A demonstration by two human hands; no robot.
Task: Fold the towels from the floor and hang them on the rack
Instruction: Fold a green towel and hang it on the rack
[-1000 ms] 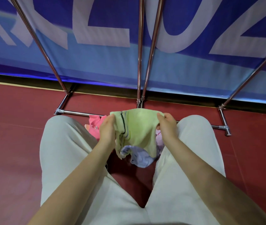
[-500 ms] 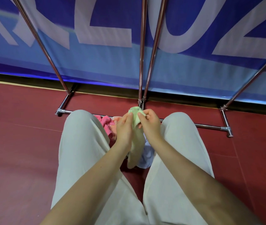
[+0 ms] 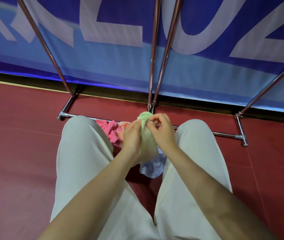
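- The rack [image 3: 152, 66] is cut off at the top; only its shiny metal poles and floor bars show, so its hanging rails are out of sight.
- The green towel [image 3: 147, 141], soft terry, hangs doubled into a narrow strip between the knees, just in front of the rack's base bar.
- The left hand [image 3: 131, 137] pinches its upper edge, fingers pressed together along the cloth.
- The right hand [image 3: 162, 130] pinches the same top edge with thumb and forefinger; the other fingers curl loosely.
- The pink towel [image 3: 110, 129], crumpled, lies on the red floor [image 3: 16, 144], half hidden by the left knee.
- An orange towel [image 3: 124, 126] peeps out behind the left hand, mostly covered.
- The pale blue towel [image 3: 152, 168], rumpled, lies under the green one, its top hidden.
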